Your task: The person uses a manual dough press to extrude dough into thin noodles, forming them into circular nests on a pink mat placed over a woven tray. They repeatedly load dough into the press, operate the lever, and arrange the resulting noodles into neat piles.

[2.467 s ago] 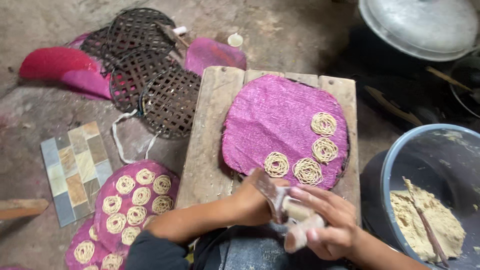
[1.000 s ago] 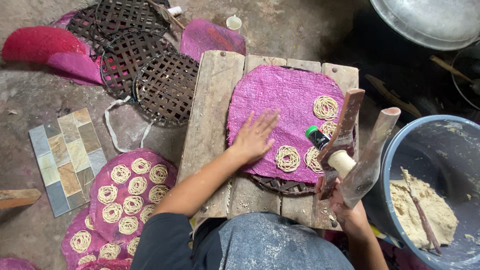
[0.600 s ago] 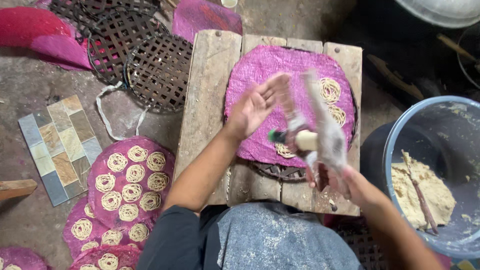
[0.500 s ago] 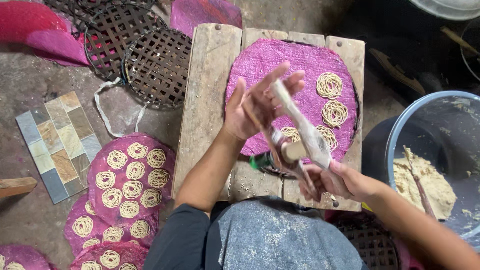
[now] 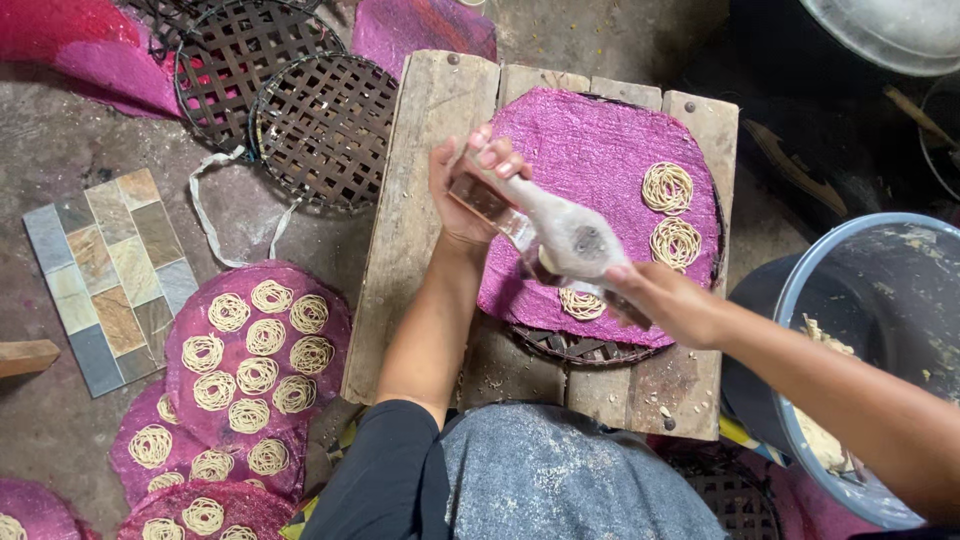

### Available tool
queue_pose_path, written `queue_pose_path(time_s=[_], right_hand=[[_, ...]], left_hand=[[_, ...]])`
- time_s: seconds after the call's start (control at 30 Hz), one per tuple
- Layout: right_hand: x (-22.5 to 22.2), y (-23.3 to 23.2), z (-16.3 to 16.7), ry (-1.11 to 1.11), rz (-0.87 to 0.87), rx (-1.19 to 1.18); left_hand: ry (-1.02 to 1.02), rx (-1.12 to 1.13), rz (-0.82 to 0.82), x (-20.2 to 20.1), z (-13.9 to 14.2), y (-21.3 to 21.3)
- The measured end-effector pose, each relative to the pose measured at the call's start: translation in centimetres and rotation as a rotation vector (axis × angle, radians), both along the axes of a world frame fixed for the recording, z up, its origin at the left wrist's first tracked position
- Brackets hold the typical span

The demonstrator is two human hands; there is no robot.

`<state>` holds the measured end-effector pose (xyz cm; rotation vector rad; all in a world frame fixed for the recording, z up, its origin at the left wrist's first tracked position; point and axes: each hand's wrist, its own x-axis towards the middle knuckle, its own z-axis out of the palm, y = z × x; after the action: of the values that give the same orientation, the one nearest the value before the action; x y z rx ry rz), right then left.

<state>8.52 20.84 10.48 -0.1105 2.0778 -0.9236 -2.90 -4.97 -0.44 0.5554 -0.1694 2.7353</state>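
A wooden noodle press [image 5: 555, 235], dusted white with dough, is held level above a round purple mat [image 5: 590, 160]. My left hand [image 5: 465, 185] grips its far handle. My right hand [image 5: 665, 300] grips the near handle. The mat lies on a woven tray on a rough wooden table [image 5: 420, 200]. Three pale noodle coils show on the mat: two at the right [image 5: 668, 187] and one [image 5: 580, 303] partly hidden under the press.
A grey tub [image 5: 860, 300] holding pale dough stands at the right. On the floor at the left lie purple mats filled with several noodle coils [image 5: 255, 345], a tiled board [image 5: 105, 270] and empty woven trays [image 5: 320, 125]. A large metal lid [image 5: 885, 30] sits at the top right.
The press has come down from upright to level over the mat. My left hand has left the mat and taken the far handle. The view has moved closer.
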Motion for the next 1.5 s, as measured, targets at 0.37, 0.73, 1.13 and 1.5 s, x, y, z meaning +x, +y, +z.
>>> queue_pose_path(time_s=[0.37,0.73,1.13,1.5], right_hand=[[-1.4,-0.5,2.7,0.069,-0.078,0.302],[-1.6,0.0,3.3,0.053,-0.051,0.207],[-2.0,0.8,1.3,0.168,-0.077,0.066],[-2.0,2.0,-1.1,0.239,-0.2,-0.203]], left_hand=[[-0.026,-0.04,0.095,-1.2,0.4,2.0],[-0.008,-0.003,0.116,-0.5,0.1,2.7],[-0.405,-1.555,-0.391,0.4,-0.1,0.1],[0.493,-2.091,0.263,7.2,1.9,-2.6]])
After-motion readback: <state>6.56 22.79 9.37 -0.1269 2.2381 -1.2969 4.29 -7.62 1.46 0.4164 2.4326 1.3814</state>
